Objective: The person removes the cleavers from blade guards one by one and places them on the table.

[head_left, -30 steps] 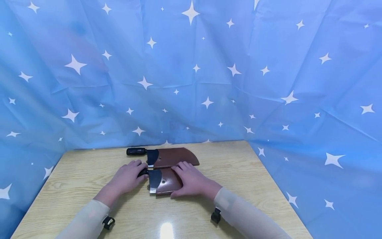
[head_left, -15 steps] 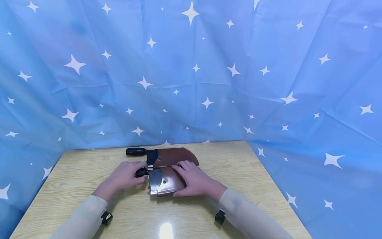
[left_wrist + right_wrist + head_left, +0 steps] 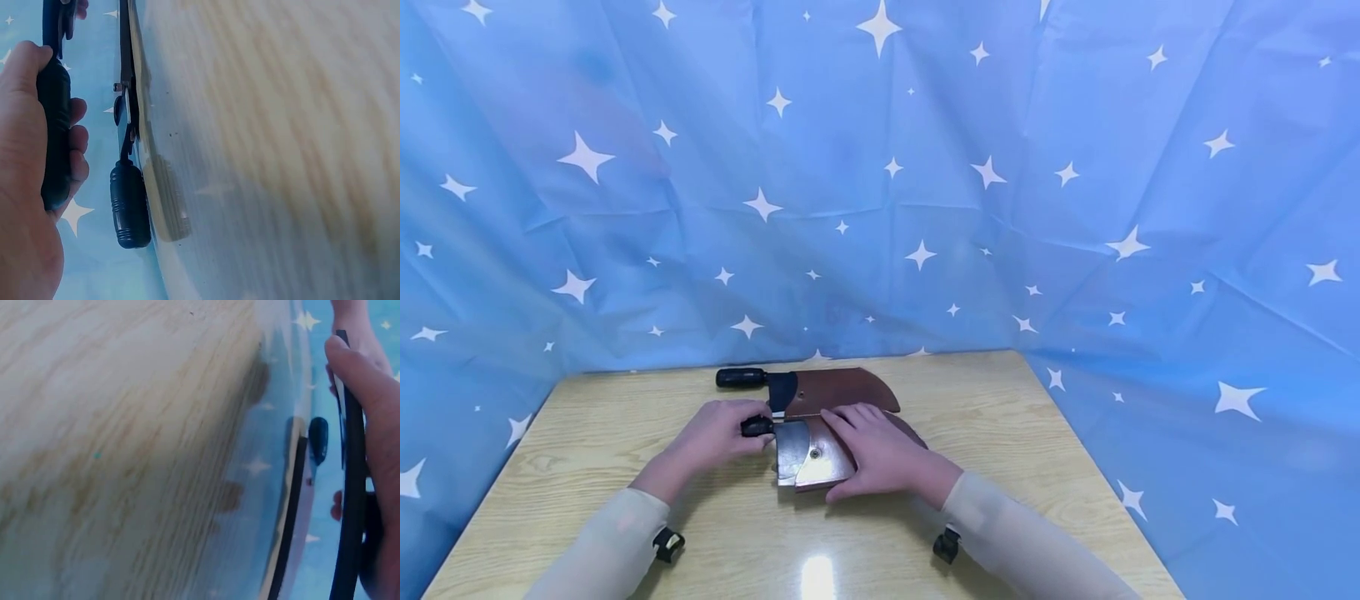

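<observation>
Two cleaver-like knives with black handles are in brown leather sheaths. My left hand [image 3: 718, 433] grips the black handle [image 3: 55, 131] of the nearer knife, fingers curled round it in the left wrist view. My right hand [image 3: 883, 454] holds that knife's sheath [image 3: 827, 465] across its width, thumb at the near edge and fingers at the far edge. The right wrist view shows the sheath edge [image 3: 350, 487] under the thumb, raised off the table. Part of the sheath is hidden by the right hand. The farther sheathed knife [image 3: 842, 392] lies just behind, untouched.
Both knives are over a wood-grain table [image 3: 1037, 500]. The farther knife's handle [image 3: 741, 378] points left, near the table's back edge. A blue cloth with white stars [image 3: 880, 167] hangs behind and at the sides. Each wrist carries a small black camera mount.
The nearer knife has risen a little and tilted, its sheath now catching more light. My left hand has shifted slightly left on the handle; my right hand has moved slightly along the sheath.
</observation>
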Available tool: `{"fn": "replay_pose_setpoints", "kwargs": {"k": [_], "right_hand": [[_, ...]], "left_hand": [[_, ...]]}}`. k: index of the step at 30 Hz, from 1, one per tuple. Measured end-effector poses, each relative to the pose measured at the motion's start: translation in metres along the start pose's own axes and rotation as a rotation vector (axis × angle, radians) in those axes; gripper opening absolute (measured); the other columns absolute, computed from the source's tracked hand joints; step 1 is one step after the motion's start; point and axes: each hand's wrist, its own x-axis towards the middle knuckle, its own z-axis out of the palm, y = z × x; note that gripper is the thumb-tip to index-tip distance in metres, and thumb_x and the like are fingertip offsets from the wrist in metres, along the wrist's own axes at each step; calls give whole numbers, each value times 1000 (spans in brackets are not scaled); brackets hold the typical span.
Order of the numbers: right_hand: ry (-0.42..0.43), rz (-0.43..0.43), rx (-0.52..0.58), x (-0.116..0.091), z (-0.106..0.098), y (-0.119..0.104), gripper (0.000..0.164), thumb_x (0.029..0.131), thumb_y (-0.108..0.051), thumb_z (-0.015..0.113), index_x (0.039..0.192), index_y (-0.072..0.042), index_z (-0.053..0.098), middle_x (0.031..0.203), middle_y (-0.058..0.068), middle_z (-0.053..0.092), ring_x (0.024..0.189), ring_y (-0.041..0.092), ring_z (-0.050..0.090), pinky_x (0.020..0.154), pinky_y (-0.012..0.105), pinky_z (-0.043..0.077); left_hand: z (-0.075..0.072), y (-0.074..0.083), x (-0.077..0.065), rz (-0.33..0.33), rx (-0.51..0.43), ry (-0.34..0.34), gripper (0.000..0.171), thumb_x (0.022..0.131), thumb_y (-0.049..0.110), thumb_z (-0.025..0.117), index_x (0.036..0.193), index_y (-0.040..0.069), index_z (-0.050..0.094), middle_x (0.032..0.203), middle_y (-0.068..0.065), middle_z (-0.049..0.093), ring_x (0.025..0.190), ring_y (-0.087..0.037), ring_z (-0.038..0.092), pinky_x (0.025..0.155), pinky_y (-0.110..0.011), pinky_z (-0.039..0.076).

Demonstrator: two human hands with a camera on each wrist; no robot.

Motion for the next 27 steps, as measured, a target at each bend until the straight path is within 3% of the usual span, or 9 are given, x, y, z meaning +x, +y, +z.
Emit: {"fn": "replay_pose_setpoints", "kwargs": {"k": [12,27], "right_hand": [[42,11,-24,-2,4,-5,131,83,-95,67,176,-10,28,157,7,50,144,25,48,128,49,35],[59,26,-49,-5,1,-5,132,82,-98,62,176,-11,29,154,6,51,142,24,50,127,49,37]], "left_hand": [[-8,0,-1,76,31,31,23,92,35,90,108,30,74,92,20,70,72,0,59,68,-33,55],[-7,2,1,98,73,90,24,90,33,91,107,26,76,93,15,75,70,0,59,63,-31,53]]}}
